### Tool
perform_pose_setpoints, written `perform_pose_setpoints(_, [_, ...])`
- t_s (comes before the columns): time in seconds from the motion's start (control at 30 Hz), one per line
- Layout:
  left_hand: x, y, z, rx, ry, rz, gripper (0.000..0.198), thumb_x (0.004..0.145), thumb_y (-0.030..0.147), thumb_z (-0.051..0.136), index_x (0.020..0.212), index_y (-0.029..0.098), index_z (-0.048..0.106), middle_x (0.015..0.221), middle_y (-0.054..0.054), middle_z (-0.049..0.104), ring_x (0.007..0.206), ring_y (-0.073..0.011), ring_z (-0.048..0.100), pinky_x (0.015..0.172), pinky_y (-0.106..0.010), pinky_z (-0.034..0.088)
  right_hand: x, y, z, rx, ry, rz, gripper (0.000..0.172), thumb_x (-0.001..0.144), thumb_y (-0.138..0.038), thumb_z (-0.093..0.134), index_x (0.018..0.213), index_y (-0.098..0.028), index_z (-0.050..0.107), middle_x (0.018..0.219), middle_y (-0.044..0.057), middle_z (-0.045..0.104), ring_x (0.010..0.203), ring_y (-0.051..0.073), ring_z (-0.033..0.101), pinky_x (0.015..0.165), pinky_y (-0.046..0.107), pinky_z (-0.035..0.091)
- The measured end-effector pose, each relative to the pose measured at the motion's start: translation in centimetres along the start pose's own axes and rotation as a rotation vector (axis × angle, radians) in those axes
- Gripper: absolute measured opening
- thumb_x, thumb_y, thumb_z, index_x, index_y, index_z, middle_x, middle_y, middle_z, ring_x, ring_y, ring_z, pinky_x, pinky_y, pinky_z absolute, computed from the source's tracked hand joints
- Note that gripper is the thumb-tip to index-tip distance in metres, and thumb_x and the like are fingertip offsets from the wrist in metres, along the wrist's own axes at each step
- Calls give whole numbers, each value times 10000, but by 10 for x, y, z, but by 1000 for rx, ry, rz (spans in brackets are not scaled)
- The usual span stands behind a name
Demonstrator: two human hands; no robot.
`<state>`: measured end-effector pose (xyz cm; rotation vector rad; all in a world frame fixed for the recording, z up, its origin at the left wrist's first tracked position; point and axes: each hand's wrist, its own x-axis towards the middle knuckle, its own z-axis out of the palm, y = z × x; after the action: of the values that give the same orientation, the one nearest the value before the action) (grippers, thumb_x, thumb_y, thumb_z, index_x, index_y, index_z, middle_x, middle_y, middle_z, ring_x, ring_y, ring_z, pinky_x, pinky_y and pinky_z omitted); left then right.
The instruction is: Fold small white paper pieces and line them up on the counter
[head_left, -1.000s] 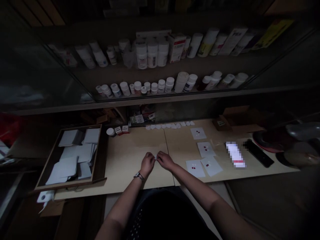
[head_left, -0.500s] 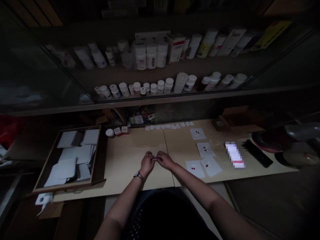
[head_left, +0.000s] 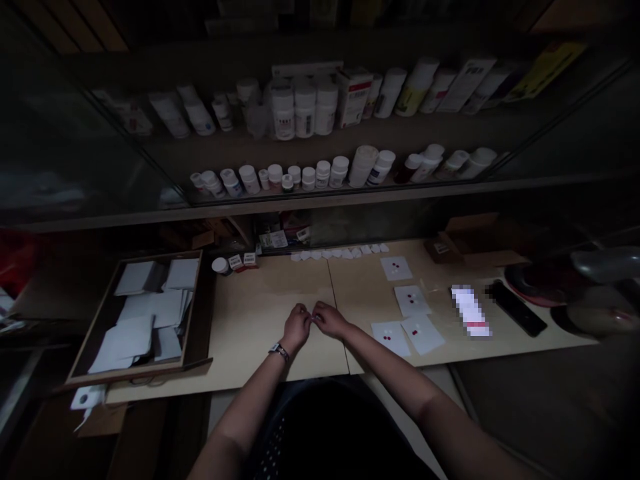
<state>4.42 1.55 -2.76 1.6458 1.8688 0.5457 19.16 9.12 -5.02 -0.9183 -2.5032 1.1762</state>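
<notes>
My left hand [head_left: 299, 325] and my right hand [head_left: 329, 319] meet over the table in front of me, fingertips pinched together. Between them sits a tiny pale bit that looks like folded paper [head_left: 313, 317], mostly hidden by the fingers. To the right of my hands lie several white paper squares [head_left: 419, 343], each bearing small red and white pills [head_left: 387, 337]. Along the back of the table runs a row of small folded white paper packets [head_left: 333, 254].
A wooden drawer tray [head_left: 197, 310] on the left holds stacks of white paper. A white bottle [head_left: 220, 266] and small boxes [head_left: 243, 262] stand behind. A phone [head_left: 470, 311], a dark handset-like object [head_left: 517, 308] and a cardboard box [head_left: 470, 243] are on the right. Shelves hold medicine bottles [head_left: 283, 113].
My fingers have shifted slightly around the small pale bit, and less of it shows. Both hands stay in nearly the same place; the view has barely moved.
</notes>
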Motion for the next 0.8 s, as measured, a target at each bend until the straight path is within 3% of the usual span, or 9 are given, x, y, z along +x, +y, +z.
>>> perform_pose_setpoints(0.23, [3, -1, 2, 84, 32, -61, 138, 855, 155, 464, 839, 166, 601, 899, -65, 577, 833, -174, 547, 744, -269, 412, 11, -2, -7, -45, -75, 50, 64, 803, -139, 570, 768, -161, 618, 842, 32, 564, 750, 141, 511, 665, 230, 367])
perform_pose_setpoints(0.33, [6, -3, 2, 63, 57, -95, 104, 814, 146, 521, 895, 179, 577, 879, -48, 599, 816, -179, 554, 713, -264, 406, 14, 0, -5, -33, -45, 113, 35, 777, -145, 589, 802, -168, 599, 785, 10, 570, 697, 133, 500, 614, 216, 340])
perform_pose_setpoints(0.43, [8, -3, 3, 37, 68, -129, 71, 814, 156, 529, 860, 186, 573, 857, -42, 609, 805, -180, 561, 700, -261, 402, 18, 3, -3, 49, -1, 203, 112, 740, -138, 624, 841, -171, 585, 707, -20, 573, 638, 123, 493, 567, 201, 319])
perform_pose_setpoints(0.57, [7, -3, 6, -13, 115, -151, 104, 810, 144, 534, 892, 179, 588, 883, -47, 619, 831, -181, 565, 725, -266, 416, 26, 5, -3, 76, -4, 272, 90, 721, -159, 669, 770, -160, 593, 679, -17, 592, 627, 123, 508, 558, 202, 323])
perform_pose_setpoints(0.73, [5, -4, 8, -59, 147, -122, 215, 813, 119, 510, 985, 182, 623, 966, -58, 617, 895, -177, 569, 786, -277, 433, 14, -3, -4, -105, 85, 237, 64, 801, -221, 619, 821, -161, 627, 785, 31, 630, 717, 154, 551, 632, 237, 386])
perform_pose_setpoints(0.8, [6, -5, 8, -74, 145, -132, 219, 801, 109, 517, 969, 177, 641, 952, -57, 620, 885, -173, 572, 789, -277, 438, 1, -8, -1, -195, 144, 158, 164, 887, -221, 492, 910, -164, 644, 926, 79, 644, 860, 184, 568, 735, 277, 420])
